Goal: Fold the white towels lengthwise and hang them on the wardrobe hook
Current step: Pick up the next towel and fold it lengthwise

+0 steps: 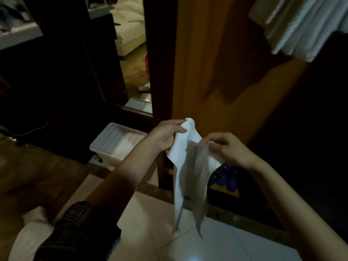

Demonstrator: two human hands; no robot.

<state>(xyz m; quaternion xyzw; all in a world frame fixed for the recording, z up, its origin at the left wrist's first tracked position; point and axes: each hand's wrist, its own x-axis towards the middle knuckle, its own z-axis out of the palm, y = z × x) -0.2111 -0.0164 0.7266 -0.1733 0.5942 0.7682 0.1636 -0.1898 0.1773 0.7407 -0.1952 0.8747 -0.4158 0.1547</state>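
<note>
Dim room, wardrobe side panel (197, 53) rising in warm wood straight ahead, its dark interior open to the right. Up in the top right corner, white towels (301, 25) hang in a bunch inside the wardrobe; what carries them is out of view. Down at the wardrobe floor, a pair of blue shoes (227, 177) sits on a yellow mat (234, 193), partly hidden behind the cloth. To the left, a white plastic bin (116, 143) stands on the floor against the dark mirror frame (105, 53), and the mirror (131, 44) shows a bed and some floor. Pale floor tiles (216, 242) spread below, and a plaid sleeve (79, 230) is pushed up on the left arm.

Now the hands. The left hand (165, 134) is curled, thumb and fingers pinching the top corner of the white towel (190, 166). The right hand (224, 147) is curled too, fingertips gripping the towel's upper edge just beside the left. The two hands sit near each other at about the same height.

The towel hangs between and below them, held in the air in front of the wardrobe panel, bunched at the top and falling in two narrow tails, above the tiles. It is well below the hanging towels.
</note>
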